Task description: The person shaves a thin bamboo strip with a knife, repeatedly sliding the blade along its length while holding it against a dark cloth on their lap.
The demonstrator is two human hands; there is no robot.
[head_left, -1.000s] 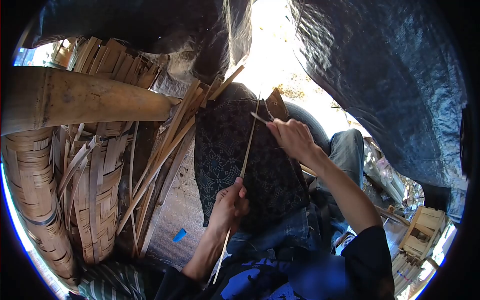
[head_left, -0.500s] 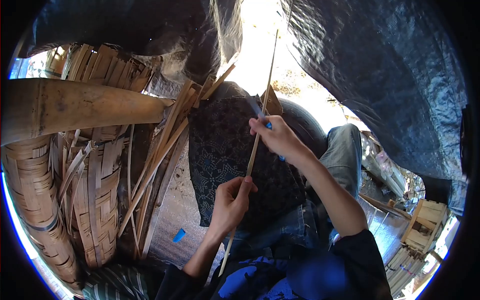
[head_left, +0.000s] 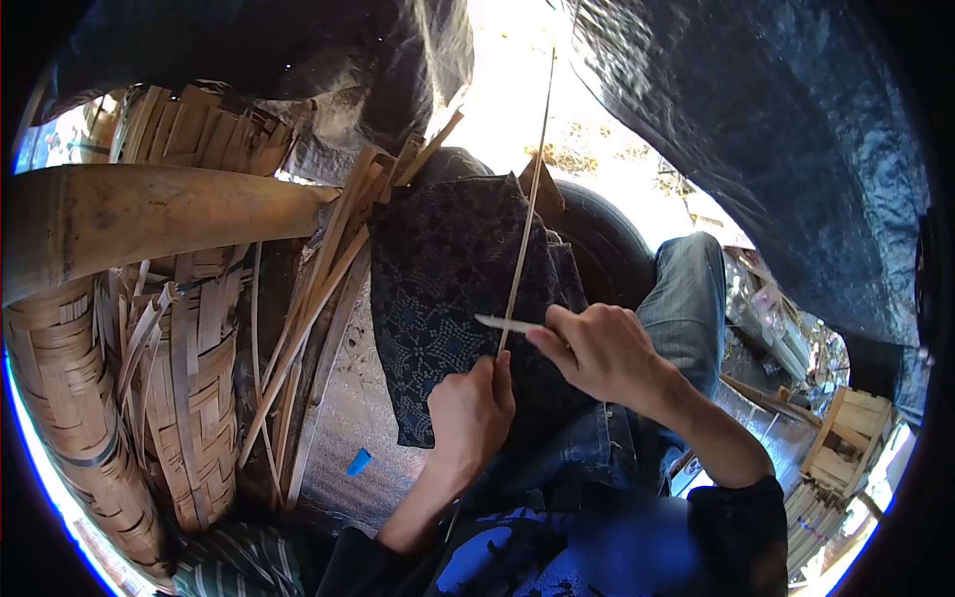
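Plainly, I had the left hand (head_left: pixel 473 410) pinching a strip (head_left: pixel 522 249) extending beyond it, the right hand (head_left: pixel 603 353) gripping a knife (head_left: pixel 491 321).

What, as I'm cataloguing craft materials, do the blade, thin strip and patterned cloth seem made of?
Blade: probably metal, its face pale and smooth. Thin strip: likely bamboo or another wood, unpainted, by its straw colour. Patterned cloth: fabric, matt, by its draped folds and pale, printed-looking motifs; the fibre cannot be told.
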